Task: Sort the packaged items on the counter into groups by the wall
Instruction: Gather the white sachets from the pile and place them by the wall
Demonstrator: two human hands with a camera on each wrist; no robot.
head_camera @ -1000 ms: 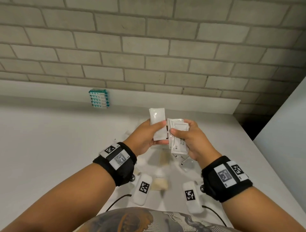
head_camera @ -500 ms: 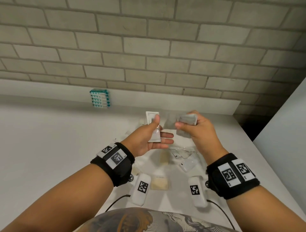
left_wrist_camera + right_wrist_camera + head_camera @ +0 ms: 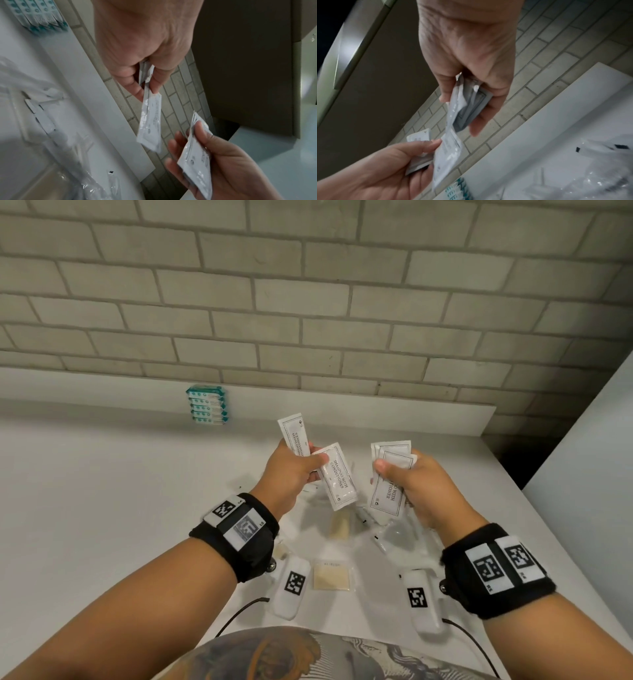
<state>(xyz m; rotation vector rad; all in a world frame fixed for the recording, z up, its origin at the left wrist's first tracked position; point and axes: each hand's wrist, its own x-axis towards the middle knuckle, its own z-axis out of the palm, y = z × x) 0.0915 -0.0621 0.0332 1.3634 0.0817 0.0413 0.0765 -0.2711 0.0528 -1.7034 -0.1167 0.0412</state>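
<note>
My left hand (image 3: 313, 463) pinches two white sachets above the counter: one sticks up (image 3: 293, 434), the other, printed "shampoo with conditioner" (image 3: 337, 479), hangs down to the right. My right hand (image 3: 394, 467) grips a small fan of similar white sachets (image 3: 388, 484) just to the right, apart from the left ones. In the left wrist view the left hand (image 3: 147, 86) holds its sachets (image 3: 150, 121) edge-on. In the right wrist view the right hand (image 3: 462, 111) clasps its sachets (image 3: 467, 108). A stack of teal packets (image 3: 207, 405) stands against the wall ledge.
Under my hands the white counter (image 3: 102, 508) bears beige soap packets (image 3: 331, 576) (image 3: 340, 523) and clear plastic-wrapped items (image 3: 394, 534). A tall white panel (image 3: 589, 474) borders the right, with a dark gap behind the counter's right corner.
The hands were together on one bundle, then drew apart. The left hand now holds two sachets instead of one, and the right hand's fan faces me again.
</note>
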